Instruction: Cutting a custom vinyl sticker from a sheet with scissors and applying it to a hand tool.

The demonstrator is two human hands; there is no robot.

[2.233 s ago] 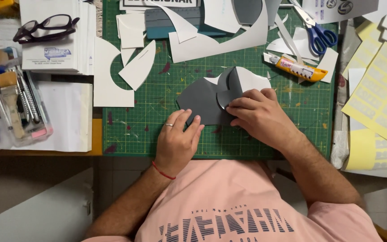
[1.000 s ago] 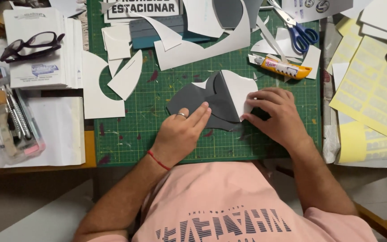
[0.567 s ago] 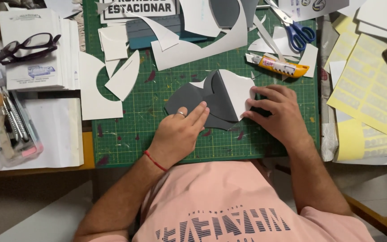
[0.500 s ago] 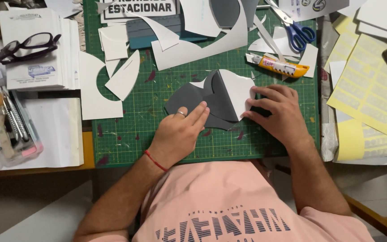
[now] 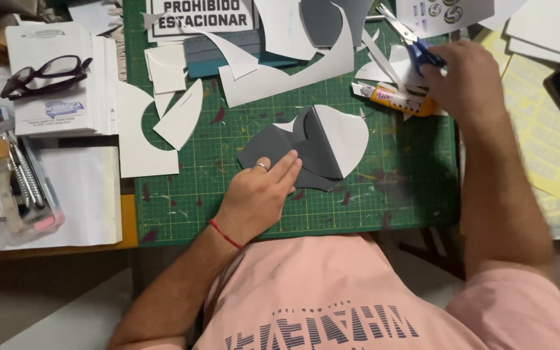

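Grey card cutout (image 5: 296,152) lies flat near the middle of the green cutting mat (image 5: 396,194), long axis running left to right, tilted slightly down toward the right. Its pointed left tip aims at the mat's left edge; the right end is a rounded lobe. Colour is dark matte grey on the left and centre, while the right lobe is a white flap (image 5: 345,136) folded over, with a straight crease standing roughly upright between grey and white. Edges are curved, with a notch at the top near the crease.

Left hand (image 5: 260,194) rests palm down, fingers straight and together, fingertips pressing the lower left part of the cutout; it grips nothing. Ring on one finger, red string on the wrist.

Right hand (image 5: 468,81) is at the mat's upper right, well apart from the cutout, blurred, curled over the blue handles of the scissors (image 5: 416,45); cannot tell if it actually grips them. Glue tube (image 5: 390,98), orange and white, lies just beside that hand, under the scissors.

White paper offcuts (image 5: 176,123) scattered across the mat's top and left. Black glasses (image 5: 46,72) sit on a stack of booklets off the mat, far left.
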